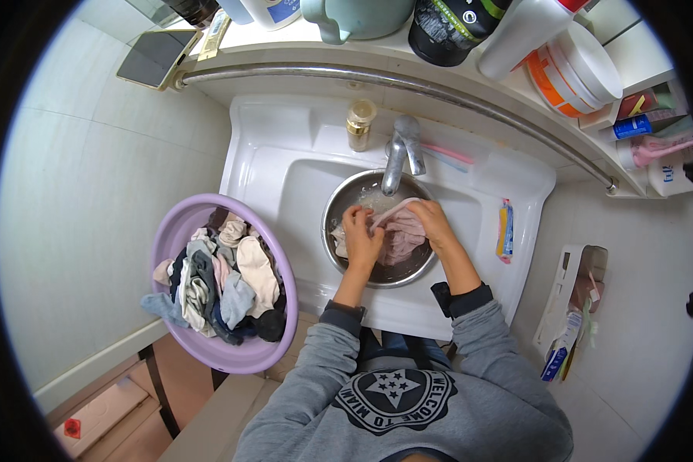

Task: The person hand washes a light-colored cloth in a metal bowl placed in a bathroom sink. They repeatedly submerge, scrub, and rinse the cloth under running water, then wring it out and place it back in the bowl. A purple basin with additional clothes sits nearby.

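Observation:
A round stainless-steel basin (392,284) sits in the white sink (300,231), with some water and suds inside. In it lies a wet pink cloth (403,239), bunched at the lower part and raised along one edge. My right hand (434,224) grips that raised edge at the basin's right side. My left hand (362,241) has curled fingers and thumb at the cloth's left end, pinching its edge. Partly hidden behind the left hand is a whitish cloth (339,239) at the basin's left wall. The chrome faucet (403,153) reaches over the basin's far rim.
Left of the sink, a purple plastic tub (290,306) holds socks (258,268) and other small garments. A gold-capped bottle (361,126), a pink toothbrush (450,153) and a yellow-blue packet (505,231) lie on the sink's ledges. A metal rail (346,70) runs below a crowded shelf (375,49).

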